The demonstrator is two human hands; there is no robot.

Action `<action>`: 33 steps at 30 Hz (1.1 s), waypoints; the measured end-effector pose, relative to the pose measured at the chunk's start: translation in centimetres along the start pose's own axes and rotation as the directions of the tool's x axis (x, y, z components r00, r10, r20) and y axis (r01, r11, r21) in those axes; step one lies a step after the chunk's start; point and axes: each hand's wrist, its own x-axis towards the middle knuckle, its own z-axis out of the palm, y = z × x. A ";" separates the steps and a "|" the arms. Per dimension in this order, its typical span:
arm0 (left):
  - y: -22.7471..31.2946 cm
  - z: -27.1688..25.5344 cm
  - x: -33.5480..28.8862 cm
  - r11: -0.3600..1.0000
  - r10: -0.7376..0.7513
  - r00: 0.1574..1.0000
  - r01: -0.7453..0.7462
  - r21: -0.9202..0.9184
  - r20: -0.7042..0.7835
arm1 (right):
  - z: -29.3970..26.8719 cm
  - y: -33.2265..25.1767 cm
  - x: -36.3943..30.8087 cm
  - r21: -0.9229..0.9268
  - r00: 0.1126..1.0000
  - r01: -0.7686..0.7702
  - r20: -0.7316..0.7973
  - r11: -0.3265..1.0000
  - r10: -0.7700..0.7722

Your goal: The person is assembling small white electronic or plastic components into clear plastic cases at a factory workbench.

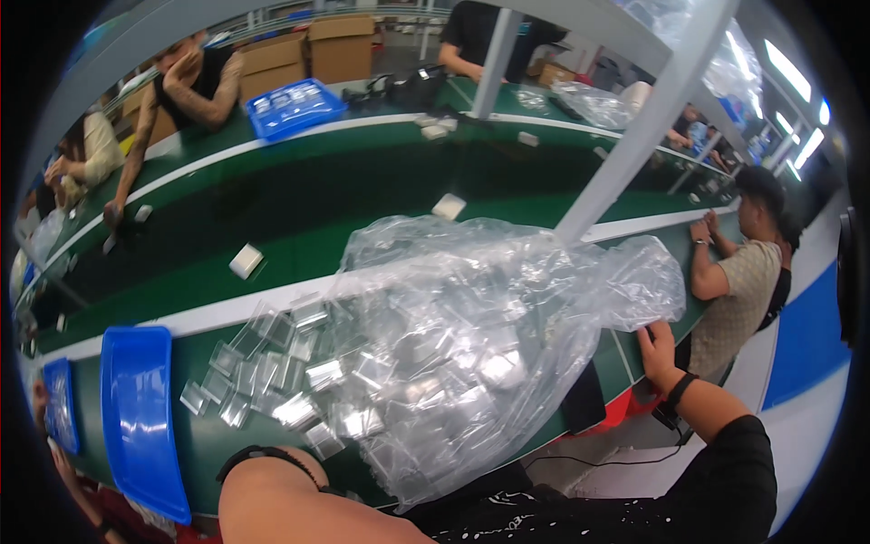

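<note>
A large clear plastic bag (544, 317) lies across the green bench in front of me, full of clear plastic cases. Its gathered end points right. My right hand (662, 355) is at that end, fingers curled against the film and gripping it. Loose clear plastic cases (263, 372) are spread on the bench at the bag's left side. My left hand (306, 461) is low in the picture, just past a black wristband and close to the nearest loose cases. Its fingers are hidden, so what it touches does not show.
A blue tray (140, 417) stands left of the cases, with a smaller filled one (60, 408) beyond. Behind a white rail, a green conveyor (335, 199) carries white pieces (246, 261). A grey post (634, 136) slants above the bag. Several people work around the line.
</note>
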 end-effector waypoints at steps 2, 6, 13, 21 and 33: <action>-0.1 -0.4 0.7 0.992 -0.041 0.997 0.049 0.119 -0.069 | -0.1 -0.5 0.0 -0.011 1.000 0.005 -0.023 1.000 -0.005; 0.5 0.0 2.7 0.749 -0.220 0.912 0.385 0.539 -0.347 | -0.2 -1.2 0.0 -0.030 0.998 0.016 -0.064 0.999 -0.018; 1.0 -1.5 1.3 0.490 -0.084 0.761 0.593 0.639 -0.643 | -0.1 -1.1 0.0 -0.010 0.996 0.031 -0.080 0.999 -0.032; 1.6 4.0 -0.8 0.501 0.163 0.501 0.700 0.509 -0.850 | -0.1 -0.9 0.1 -0.014 0.996 -0.080 -0.028 0.997 0.079; 1.5 1.9 -0.4 0.524 0.123 0.597 0.640 0.563 -0.793 | -0.1 -0.9 0.0 -0.013 0.999 -0.002 -0.037 1.000 0.001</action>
